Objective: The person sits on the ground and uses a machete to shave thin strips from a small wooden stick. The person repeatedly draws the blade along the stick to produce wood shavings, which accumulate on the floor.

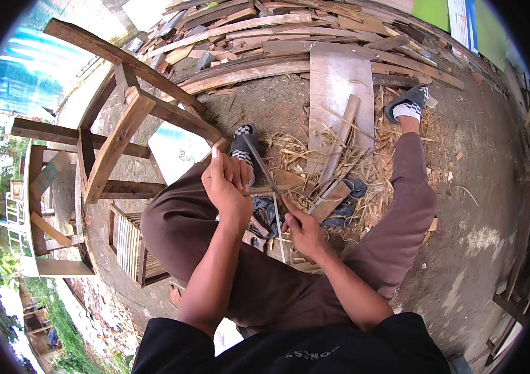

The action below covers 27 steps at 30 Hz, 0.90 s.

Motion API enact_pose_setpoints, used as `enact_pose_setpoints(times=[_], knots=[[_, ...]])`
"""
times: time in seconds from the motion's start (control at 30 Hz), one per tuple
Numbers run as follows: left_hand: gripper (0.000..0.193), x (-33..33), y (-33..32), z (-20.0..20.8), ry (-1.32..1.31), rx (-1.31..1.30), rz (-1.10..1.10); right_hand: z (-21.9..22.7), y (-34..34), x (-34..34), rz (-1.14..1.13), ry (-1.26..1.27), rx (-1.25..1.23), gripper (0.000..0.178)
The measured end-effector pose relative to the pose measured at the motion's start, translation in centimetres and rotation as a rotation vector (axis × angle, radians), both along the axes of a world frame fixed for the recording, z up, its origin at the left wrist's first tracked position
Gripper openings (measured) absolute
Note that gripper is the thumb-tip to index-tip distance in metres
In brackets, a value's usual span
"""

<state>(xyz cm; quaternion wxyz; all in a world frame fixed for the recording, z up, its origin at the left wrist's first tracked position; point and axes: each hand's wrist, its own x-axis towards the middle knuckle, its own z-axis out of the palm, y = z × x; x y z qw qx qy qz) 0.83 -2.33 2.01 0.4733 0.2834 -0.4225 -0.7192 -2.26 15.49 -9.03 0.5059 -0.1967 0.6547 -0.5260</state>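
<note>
The left hand (226,184) grips a thin bamboo strip (263,190) over the knees, fingers curled shut around it. The strip looks pale, narrow and long; likely light, springy and splintery, best held near the cut. The right hand (302,232) closes its fingers on a knife (263,168), its blade slanting up over the shavings (315,162).

A rough wooden frame (121,124) stands left, scrap planks (290,31) piled beyond, shavings (352,168) littering the ground.
</note>
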Motion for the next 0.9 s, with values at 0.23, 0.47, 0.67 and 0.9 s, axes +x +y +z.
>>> enact_pose_setpoints(times=[0.23, 0.47, 0.67, 0.9], knots=[[0.05, 1.9, 3.3, -0.4, -0.123, -0.15, -0.053, 2.5, 1.5, 1.4, -0.032, 0.024, -0.165, 0.042], [0.052, 3.2, 6.2, -0.9, -0.174, -0.221, 0.137, -0.6, 2.8, 0.2, -0.026, 0.115, -0.046, 0.04], [0.05, 3.2, 3.9, -1.0, -0.041, 0.039, 0.242, -0.1, 1.3, -1.3, 0.153, 0.04, -0.18, 0.042], [0.051, 2.3, 2.1, -0.6, -0.035, 0.061, 0.242, 1.1, -1.1, -1.6, 0.082, 0.124, -0.376, 0.044]])
